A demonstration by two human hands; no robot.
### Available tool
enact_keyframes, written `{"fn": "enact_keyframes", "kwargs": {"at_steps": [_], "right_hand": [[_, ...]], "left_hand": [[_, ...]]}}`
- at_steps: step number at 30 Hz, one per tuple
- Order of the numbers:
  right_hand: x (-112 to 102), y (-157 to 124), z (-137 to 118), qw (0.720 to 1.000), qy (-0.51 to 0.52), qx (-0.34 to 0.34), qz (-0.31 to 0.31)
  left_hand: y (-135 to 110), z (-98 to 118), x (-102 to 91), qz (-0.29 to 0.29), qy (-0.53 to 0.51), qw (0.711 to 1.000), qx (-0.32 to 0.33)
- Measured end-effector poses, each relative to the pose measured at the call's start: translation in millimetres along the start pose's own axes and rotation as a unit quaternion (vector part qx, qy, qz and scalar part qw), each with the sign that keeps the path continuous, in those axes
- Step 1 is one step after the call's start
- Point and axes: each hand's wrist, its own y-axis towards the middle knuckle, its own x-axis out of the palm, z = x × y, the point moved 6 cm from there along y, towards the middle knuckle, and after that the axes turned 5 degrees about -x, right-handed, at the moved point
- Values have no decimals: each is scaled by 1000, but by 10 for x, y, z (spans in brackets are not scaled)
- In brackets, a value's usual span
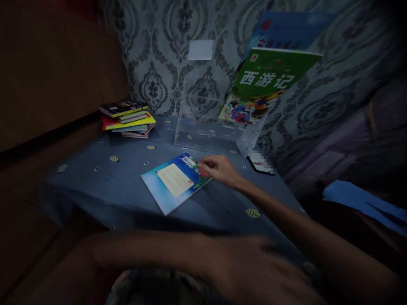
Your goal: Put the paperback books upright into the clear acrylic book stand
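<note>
A thin blue book (pixel 174 180) with a cream text panel and barcodes lies flat on the blue tablecloth. My right hand (pixel 219 169) reaches over its right edge, thumb and fingers curled together against the book; the exact contact of the fingertips is hard to see. Across the bottom of the view, in front of the table, stretches my left arm. My left hand (pixel 251 271) is smeared by motion, with its fingers extended to the right and nothing visible in them. Behind the book stands a clear acrylic display stand (pixel 200 123) that holds a green picture book (pixel 267 84) at its right side.
A blue book (pixel 289 31) rises behind the green one. Several books lie in a stack (pixel 129 118) at the back left. A phone (pixel 260 163) rests near the table's right edge. White paper (pixel 201 50) shows against the patterned wall. Blue cloth (pixel 356 201) hangs at the right.
</note>
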Motion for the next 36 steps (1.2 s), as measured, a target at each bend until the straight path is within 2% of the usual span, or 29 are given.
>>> {"fn": "enact_keyframes", "kwargs": {"at_steps": [1, 3, 4, 5, 7, 8, 10, 12, 14, 17, 19, 21, 25, 29, 32, 36], "right_hand": [[92, -101, 1, 999, -42, -19, -1], [251, -282, 43, 995, -94, -41, 5], [320, -357, 78, 993, -109, -44, 4], [377, -421, 118, 992, -120, -43, 2], [452, -521, 190, 990, -137, -34, -4], [467, -560, 216, 989, -144, -30, -4], [458, -628, 258, 987, -157, -21, 3], [414, -690, 312, 986, -167, -8, 11], [338, -747, 398, 984, -175, 15, 29], [221, -804, 528, 980, -185, 48, 55], [182, -808, 578, 978, -194, 61, 55], [174, -788, 604, 976, -202, 73, 42], [161, -734, 668, 973, -205, 101, 18], [79, -727, 788, 969, -202, 139, 31], [33, -740, 850, 967, -202, 149, 42], [27, -757, 865, 967, -206, 146, 43]], "left_hand": [[-233, -231, -95, 42, -64, 997, -1], [-741, -909, -146, 68, -136, 971, -185], [-1026, -1230, -134, 76, -137, 943, -295], [-1288, -1463, -88, 56, -125, 920, -367], [-1719, -1738, 18, 24, -87, 885, -458], [-1880, -1794, 78, 9, -73, 871, -486], [-2056, -1766, 171, 10, -69, 863, -501], [-2069, -1621, 221, 34, -90, 865, -492], [-1958, -1421, 231, 51, -112, 872, -473], [-1659, -1155, 216, 25, -100, 895, -434], [-1467, -1108, 213, -2, -69, 906, -417], [-1318, -1206, 255, -18, -61, 910, -410], [-1133, -1653, 476, -24, -97, 905, -413], [-1027, -2011, 694, -35, -104, 904, -413], [-991, -2104, 763, -23, -101, 907, -408], [-998, -2124, 788, -9, -96, 905, -414]]}}
